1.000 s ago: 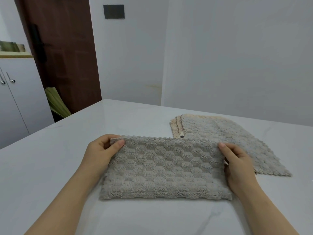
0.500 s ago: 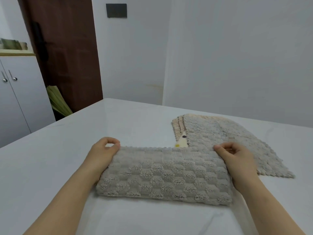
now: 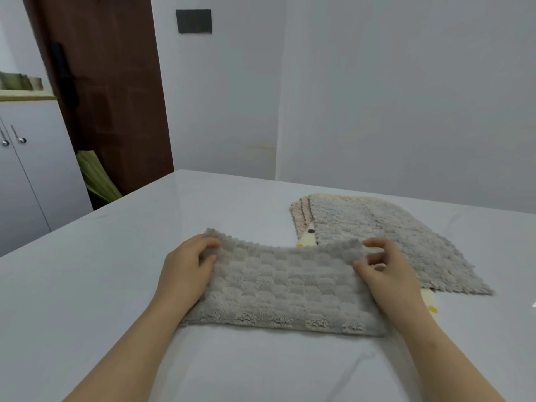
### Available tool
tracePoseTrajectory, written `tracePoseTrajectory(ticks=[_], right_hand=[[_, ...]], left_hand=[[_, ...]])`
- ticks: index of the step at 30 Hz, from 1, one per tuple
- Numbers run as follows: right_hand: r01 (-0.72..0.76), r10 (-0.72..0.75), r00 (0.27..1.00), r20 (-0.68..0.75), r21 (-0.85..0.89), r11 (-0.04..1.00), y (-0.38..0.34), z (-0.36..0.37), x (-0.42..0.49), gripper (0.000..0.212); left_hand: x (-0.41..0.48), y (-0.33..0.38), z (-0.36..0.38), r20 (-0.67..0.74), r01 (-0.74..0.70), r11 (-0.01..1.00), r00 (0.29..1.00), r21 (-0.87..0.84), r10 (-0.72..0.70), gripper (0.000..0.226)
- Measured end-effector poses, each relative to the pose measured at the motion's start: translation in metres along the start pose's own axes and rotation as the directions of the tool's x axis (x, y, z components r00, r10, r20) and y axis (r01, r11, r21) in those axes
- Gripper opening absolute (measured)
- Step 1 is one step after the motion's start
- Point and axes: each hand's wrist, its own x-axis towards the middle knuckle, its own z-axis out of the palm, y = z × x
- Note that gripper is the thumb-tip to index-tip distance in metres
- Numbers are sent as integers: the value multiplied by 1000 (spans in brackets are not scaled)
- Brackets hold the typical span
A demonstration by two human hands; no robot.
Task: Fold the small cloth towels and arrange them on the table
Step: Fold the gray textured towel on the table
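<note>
Your left hand [image 3: 188,268] and right hand [image 3: 387,275] each pinch one end of the folded grey towel [image 3: 284,288]. It is plush and checkered, and lies on the glossy white worktop [image 3: 87,285], touching a flat towel stack [image 3: 377,236].

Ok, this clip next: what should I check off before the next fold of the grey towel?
1. Left hand grips towel at its left end: ok.
2. Right hand grips the right end: cannot tell; fingers curl at the corner, pinch unclear.
3. Far edge straight: not ok, it dips in the middle.
4. Near edge flat on table: ok.
5. Towel apart from stack behind: cannot tell, they overlap in view.
</note>
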Motion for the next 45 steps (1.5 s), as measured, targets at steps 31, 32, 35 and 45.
tracePoseTrajectory(ticks=[31,32,35,45], right_hand=[[-182,202,973,-112,164,970,10,-20,-32,39],[-205,229,967,-112,195,959,12,-18,-30,37],[-261,306,946,-104,312,914,20,-16,-22,21],[-291,327,944,-45,349,890,21,-10,-19,24]], left_hand=[[-51,82,63,603,-316,831,797,457,-28,61],[-51,79,65,608,-321,824,793,466,-35,62],[-53,76,67,578,-308,828,816,468,-23,62],[-21,68,34,467,-267,942,872,203,146,63]])
